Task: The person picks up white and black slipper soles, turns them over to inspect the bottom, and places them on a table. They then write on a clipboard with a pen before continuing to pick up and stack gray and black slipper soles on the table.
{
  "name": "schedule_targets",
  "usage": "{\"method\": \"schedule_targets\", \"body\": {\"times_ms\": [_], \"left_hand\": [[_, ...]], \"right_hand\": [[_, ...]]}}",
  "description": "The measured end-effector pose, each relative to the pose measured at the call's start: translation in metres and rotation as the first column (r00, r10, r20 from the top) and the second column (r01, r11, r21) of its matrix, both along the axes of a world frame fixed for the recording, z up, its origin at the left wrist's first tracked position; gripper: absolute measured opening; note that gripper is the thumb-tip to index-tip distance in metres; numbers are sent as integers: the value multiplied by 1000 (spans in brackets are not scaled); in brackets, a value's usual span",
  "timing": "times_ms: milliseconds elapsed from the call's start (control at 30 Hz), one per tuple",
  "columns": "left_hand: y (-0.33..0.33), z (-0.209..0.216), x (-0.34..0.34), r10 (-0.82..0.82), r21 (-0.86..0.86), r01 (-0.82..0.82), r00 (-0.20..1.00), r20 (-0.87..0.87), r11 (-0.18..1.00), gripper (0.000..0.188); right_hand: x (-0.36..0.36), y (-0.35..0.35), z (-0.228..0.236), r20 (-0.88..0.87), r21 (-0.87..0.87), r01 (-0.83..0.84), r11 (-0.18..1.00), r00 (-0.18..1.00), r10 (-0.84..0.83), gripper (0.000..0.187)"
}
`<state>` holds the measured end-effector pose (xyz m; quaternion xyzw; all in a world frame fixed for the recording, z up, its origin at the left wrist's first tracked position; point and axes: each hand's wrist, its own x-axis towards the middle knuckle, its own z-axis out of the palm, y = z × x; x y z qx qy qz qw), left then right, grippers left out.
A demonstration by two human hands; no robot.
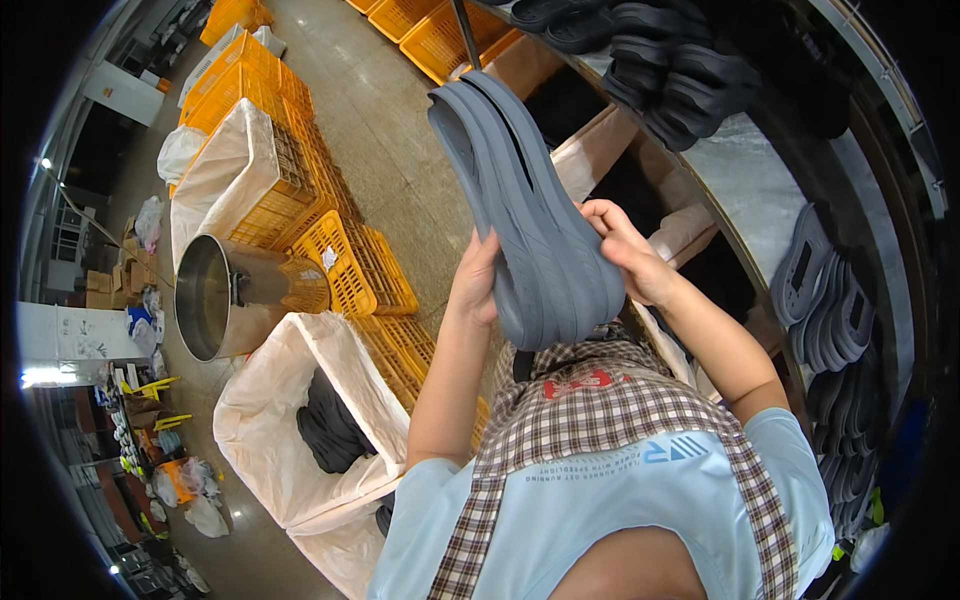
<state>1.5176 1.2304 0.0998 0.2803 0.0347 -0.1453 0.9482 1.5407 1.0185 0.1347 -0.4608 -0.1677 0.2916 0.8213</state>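
Several grey shoe soles (545, 235), nested side by side, are held up in front of my apron. My left hand (476, 278) grips them along their left side, near the end closest to me. Around their right edge closes my right hand (632, 252), its thumb and fingers against the rim. The far ends of the soles point away toward the upper left. Parts of the fingers are hidden behind the soles. To the right, a work table (755, 170) carries piles of dark soles (685, 75) and a row of grey soles (820, 290).
At my left stands a white-lined crate (262, 400) with dark pieces (335, 425) inside. Beyond it are a metal drum (215, 300) and stacked yellow crates (345, 260). More yellow crates (440, 40) stand at the far side. Lined bins (595, 150) sit beside the table.
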Motion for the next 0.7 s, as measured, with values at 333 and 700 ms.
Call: {"method": "schedule_targets", "body": {"times_ms": [333,700], "left_hand": [[-16,12,-11,-4,-37,1,998,-65,999,42],[-15,4,-17,20,-98,-18,999,25,995,38]], "right_hand": [[-19,6,7,168,-151,116,982,982,-90,72],[-35,4,0,244,-255,87,963,970,-23,81]]}}
